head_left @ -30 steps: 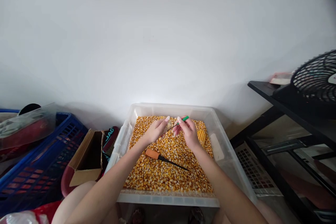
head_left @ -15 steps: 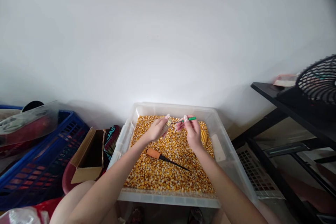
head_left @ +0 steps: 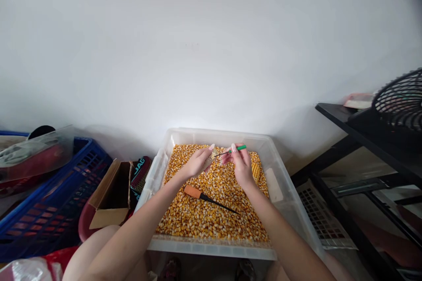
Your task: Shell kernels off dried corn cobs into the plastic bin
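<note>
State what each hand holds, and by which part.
Right hand pinches a green-handled pick by its handle; left hand grips a small pale cob piece in its fingers.

A home storage corner, to judge by the plain white wall [head_left: 211, 44], blue crate [head_left: 49, 210], cardboard box [head_left: 110, 199], black shelf [head_left: 372, 140], fan [head_left: 400, 99] and clear tub [head_left: 280, 184] of corn kernels [head_left: 204, 215].

From my remote seat I count one clear tub [head_left: 154, 175] against the wall, holding loose corn kernels [head_left: 204, 219] too many to number. In the tub I see two pointed tools: one green-handled [head_left: 240, 148], one orange-handled [head_left: 193, 192]. I see two corn cobs there: one [head_left: 212, 154] at my left hand [head_left: 198, 163], one [head_left: 254, 170] beside my right hand [head_left: 242, 164]. Left of the tub: one cardboard box [head_left: 108, 202], one blue crate [head_left: 49, 210].
</note>
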Motion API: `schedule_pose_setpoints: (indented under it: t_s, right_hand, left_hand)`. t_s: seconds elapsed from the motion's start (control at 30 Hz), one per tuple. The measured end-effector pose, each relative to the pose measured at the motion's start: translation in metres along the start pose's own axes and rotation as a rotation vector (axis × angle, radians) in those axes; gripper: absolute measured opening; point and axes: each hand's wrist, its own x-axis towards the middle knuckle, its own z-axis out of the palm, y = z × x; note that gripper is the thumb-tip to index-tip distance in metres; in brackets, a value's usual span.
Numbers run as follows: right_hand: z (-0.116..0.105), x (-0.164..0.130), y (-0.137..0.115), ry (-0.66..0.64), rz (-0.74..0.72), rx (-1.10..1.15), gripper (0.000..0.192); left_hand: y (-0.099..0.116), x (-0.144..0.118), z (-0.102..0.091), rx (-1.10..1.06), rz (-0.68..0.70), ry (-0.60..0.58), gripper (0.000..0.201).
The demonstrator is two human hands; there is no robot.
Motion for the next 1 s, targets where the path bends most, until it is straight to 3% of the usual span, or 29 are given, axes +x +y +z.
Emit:
schedule_pose_setpoints:
  t_s: [0.53,1.0]
  right_hand:
    - [0.001,-0.005,0.014,-0.276,-0.116,-0.133,0.022]
    - [-0.005,-0.002,0.021,-0.332,-0.070,-0.218,0.024]
  left_hand:
    - [-0.011,0.004,-0.001,0.133,0.158,-0.243,0.043]
    - [-0.027,0.009,0.000,0.092,0.125,-0.232,0.042]
